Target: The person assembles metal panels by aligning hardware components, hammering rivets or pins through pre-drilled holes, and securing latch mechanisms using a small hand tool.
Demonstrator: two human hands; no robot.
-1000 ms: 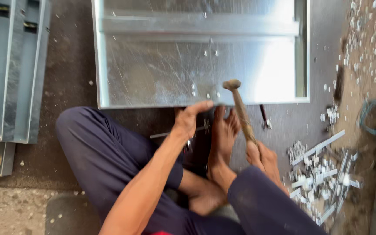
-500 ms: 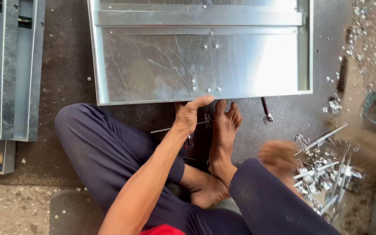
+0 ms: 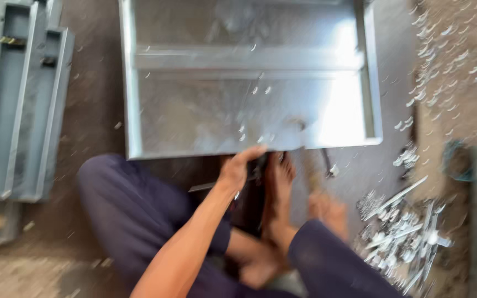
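Landmark: sheet-metal tray (image 3: 194,118), shallow, silver-grey, raised rims, lying flat on the concrete floor (image 3: 95,110); a folded rib runs across its inside, and small holes or fasteners dot its base near the near rim.

Left hand (image 3: 238,168): at the near rim of the tray, about midway along it; thumb stretched up to touch the rim's edge, fingers curled down below it over a dark part pressed under the rim. What exactly the fingers grip cannot be told through the blur.

Right hand (image 3: 327,212): short of the tray's near rim, toward its right corner, heavily motion-blurred. A faint brownish streak rises from it toward the rim, possibly a tool handle; whether the hand is closed on anything cannot be told.

Bare foot (image 3: 277,193): between the two hands, toes just under the tray's near rim, beside the left hand.

Legs in dark blue trousers (image 3: 133,221): folded on the floor, nearer the viewer than the tray.

Pile of bright metal fittings and screws (image 3: 404,237): right of the right hand, beyond the tray's right corner.

Small dark tool (image 3: 327,163): on the floor just below the tray's right near corner.

Grey metal channel frames (image 3: 23,110): well left of the tray, lying parallel.

Scattered metal shavings (image 3: 448,60): right of the tray.
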